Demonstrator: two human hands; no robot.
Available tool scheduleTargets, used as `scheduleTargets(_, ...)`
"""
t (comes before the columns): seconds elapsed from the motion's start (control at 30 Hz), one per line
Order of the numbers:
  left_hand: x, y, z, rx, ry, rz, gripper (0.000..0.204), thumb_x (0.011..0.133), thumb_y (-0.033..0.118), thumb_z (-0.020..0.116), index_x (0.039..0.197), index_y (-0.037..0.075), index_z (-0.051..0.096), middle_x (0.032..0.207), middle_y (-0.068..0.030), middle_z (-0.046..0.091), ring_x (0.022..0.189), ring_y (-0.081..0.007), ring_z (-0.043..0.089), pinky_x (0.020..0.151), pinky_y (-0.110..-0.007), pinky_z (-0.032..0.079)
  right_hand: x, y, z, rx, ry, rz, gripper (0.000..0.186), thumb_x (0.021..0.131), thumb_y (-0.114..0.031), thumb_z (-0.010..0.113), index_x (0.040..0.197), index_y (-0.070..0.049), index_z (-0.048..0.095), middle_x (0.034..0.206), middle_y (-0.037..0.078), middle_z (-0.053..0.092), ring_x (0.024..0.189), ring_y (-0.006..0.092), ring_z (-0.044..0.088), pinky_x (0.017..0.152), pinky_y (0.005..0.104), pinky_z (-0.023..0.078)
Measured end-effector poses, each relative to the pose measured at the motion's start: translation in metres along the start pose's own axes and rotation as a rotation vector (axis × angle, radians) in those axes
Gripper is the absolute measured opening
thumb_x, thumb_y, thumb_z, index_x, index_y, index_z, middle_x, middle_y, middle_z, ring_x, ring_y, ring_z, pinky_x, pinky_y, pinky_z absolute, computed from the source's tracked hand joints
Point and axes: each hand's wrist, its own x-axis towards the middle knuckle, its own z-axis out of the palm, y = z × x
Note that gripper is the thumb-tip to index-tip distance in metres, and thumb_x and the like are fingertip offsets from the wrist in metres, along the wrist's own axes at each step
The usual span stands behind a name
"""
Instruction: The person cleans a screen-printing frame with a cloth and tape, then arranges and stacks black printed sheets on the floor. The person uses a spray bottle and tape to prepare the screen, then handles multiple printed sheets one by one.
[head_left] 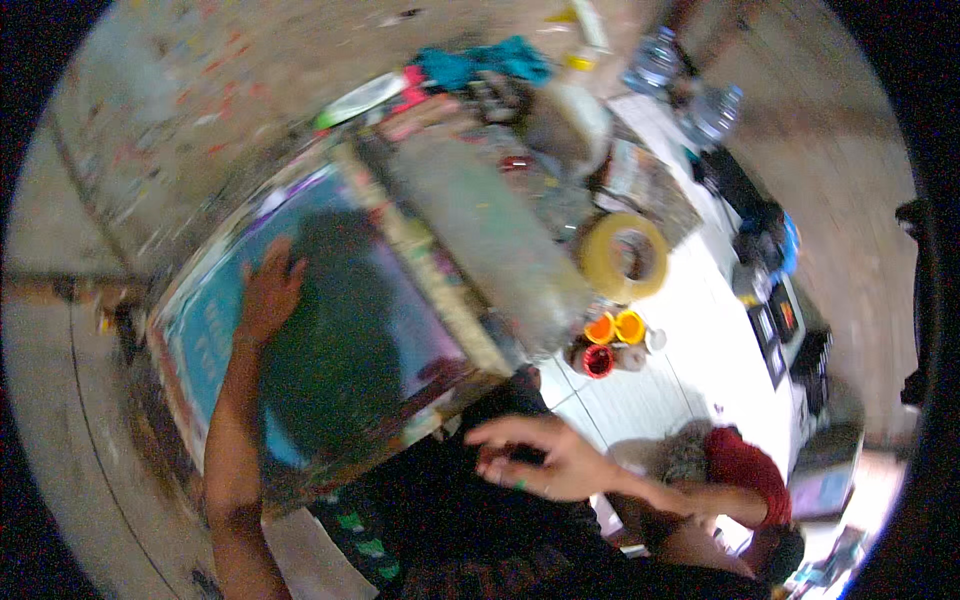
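A paint-stained frame with a blue and purple screen lies at left in the head view, a dark shadow across much of it. My left hand rests on the screen's upper left part, fingers stretched out. My right hand is raised beside the frame's lower right corner, over dark clothing, its fingers loosely curved and apart with nothing visible held; a small green mark shows at a finger. A long, grey, paint-smeared slab lies alongside the screen.
A tape roll, orange pot, yellow pot and red pot sit right of the slab. Teal cloth and water bottles lie beyond. A person in red is low at right, near white floor tiles.
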Motion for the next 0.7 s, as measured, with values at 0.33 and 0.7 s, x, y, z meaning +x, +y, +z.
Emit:
scheduleTargets(0.33,0.038,0.285,-0.028,-0.674,0.017,0.745,0.052,0.08,0.015,0.071,0.127,0.001,0.055,0.116,-0.0204,0.064,0.11,-0.0389,0.059,0.097,-0.047,0.043,-0.014,0.009,-0.162,-1.19,0.645,0.104,0.057,0.079,-0.028,0.076,0.125,-0.003,0.055,0.118,0.019,0.06,0.115,0.0357,0.054,0.099,0.0488,0.038)
scheduleTargets(0.7,0.1,0.365,-0.024,-0.21,-0.308,0.741,0.005,0.072,0.02,0.076,0.071,0.016,0.072,0.072,-0.003,0.07,0.078,-0.0229,0.067,0.087,-0.041,0.034,-0.015,0.039,-0.179,-1.371,0.612,0.187,0.052,0.076,-0.031,0.077,0.119,-0.006,0.064,0.116,0.01,0.065,0.12,0.0255,0.052,0.103,0.0563,0.026)
